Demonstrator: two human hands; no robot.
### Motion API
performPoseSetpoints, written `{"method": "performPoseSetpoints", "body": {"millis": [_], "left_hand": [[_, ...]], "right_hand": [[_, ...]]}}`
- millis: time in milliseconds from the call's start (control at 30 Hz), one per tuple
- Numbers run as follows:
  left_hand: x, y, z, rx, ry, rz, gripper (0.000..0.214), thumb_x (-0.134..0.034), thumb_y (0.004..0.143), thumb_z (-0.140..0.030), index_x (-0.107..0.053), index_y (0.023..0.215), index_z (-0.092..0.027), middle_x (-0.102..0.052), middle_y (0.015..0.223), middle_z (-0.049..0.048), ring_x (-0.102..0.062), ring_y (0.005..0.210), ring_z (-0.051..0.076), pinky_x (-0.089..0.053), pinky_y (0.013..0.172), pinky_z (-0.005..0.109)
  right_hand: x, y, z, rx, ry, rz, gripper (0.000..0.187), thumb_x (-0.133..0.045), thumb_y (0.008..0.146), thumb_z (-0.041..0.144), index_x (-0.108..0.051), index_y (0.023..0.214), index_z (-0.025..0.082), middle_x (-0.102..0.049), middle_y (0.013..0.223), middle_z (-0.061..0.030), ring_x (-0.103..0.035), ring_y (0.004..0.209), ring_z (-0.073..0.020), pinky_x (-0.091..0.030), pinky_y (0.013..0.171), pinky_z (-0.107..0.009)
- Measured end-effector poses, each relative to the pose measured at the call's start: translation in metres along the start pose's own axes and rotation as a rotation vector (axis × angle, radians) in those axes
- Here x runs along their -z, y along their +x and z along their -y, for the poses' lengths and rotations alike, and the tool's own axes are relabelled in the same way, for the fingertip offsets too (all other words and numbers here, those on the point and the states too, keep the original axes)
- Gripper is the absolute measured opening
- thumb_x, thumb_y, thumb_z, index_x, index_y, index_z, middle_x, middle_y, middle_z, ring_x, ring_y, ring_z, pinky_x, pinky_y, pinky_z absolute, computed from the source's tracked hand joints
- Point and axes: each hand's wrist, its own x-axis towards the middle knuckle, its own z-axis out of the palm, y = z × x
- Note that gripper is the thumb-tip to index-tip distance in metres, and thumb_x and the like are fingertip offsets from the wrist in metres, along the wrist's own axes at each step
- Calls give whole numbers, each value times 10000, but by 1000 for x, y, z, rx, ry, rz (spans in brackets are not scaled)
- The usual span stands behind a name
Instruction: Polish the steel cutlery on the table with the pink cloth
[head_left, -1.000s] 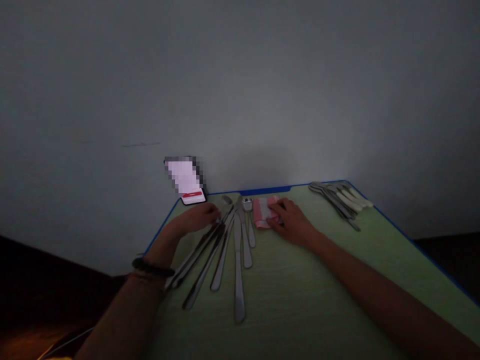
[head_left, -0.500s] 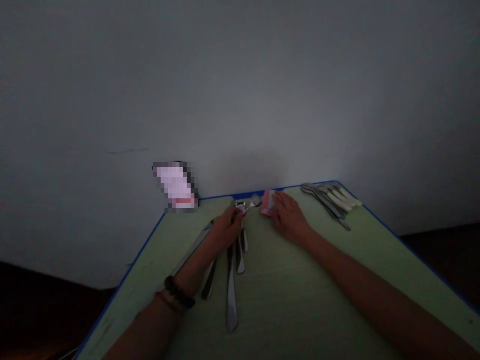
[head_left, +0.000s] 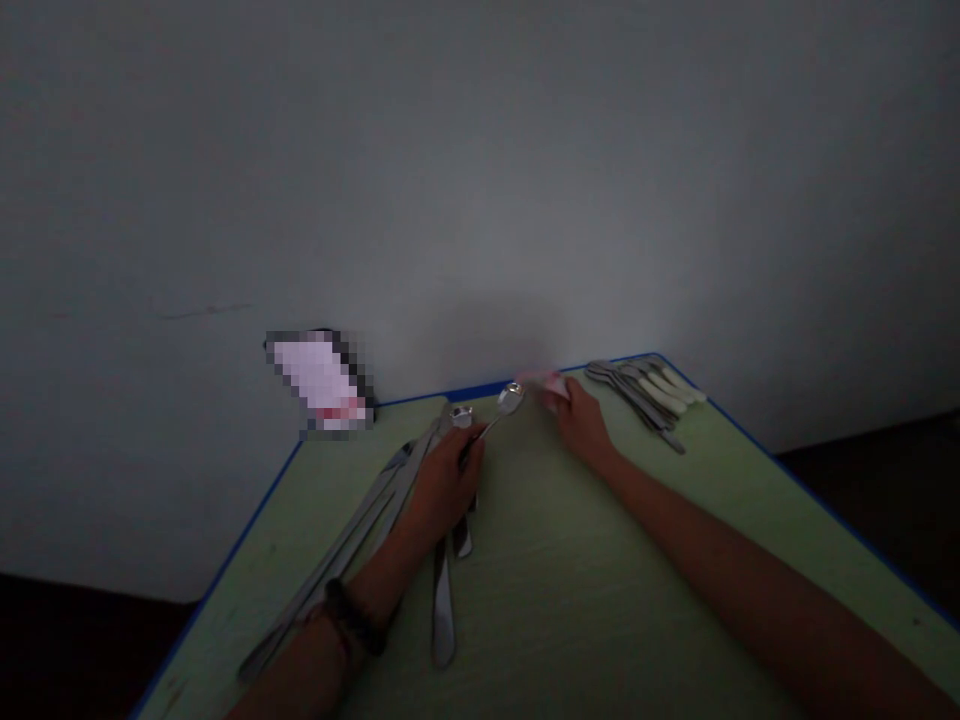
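Note:
My left hand (head_left: 448,483) is closed on the handle of a metal spoon (head_left: 511,399), whose bowl points up and away to the right. Beneath and beside that hand lie several long pieces of metal cutlery (head_left: 444,610), partly covered by my forearm. To the right of the spoon bowl, my right hand (head_left: 583,424) pinches a pink and white cloth or tissue (head_left: 553,386), blurred by motion. The cloth is just apart from the spoon bowl.
A green table (head_left: 540,590) with a blue edge meets a grey wall (head_left: 480,180). At the back right lies a pile of spoons (head_left: 634,393), some with white handles (head_left: 673,391). A phone with a blurred-out screen (head_left: 319,380) leans on the wall at the back left.
My right hand has lifted the pink cloth off the table and closed around it. The spoon in my left hand is now raised with its bowl tilted up. The view has shifted slightly right.

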Motion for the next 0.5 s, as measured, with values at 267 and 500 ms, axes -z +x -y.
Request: {"method": "performPoseSetpoints", "body": {"millis": [267, 500], "left_hand": [[1, -2, -3, 64, 32, 41, 292, -407, 870, -374, -567, 1031, -191, -642, 1023, 49, -594, 945, 194, -448, 860, 316], [1, -3, -2, 83, 133, -16, 267, -388, 878, -396, -542, 958, -193, -653, 929, 58, -613, 842, 205, -459, 743, 318]], "right_hand": [[10, -5, 8, -26, 224, -130, 304, -341, 872, 409, -535, 970, 197, -634, 847, -79, -565, 763, -212, -414, 656, -299], [14, -12, 19, 124, 262, 31, 277, -380, 857, 367, -562, 964, 188, -631, 796, -26, -560, 684, -166, -407, 615, -252]]}}
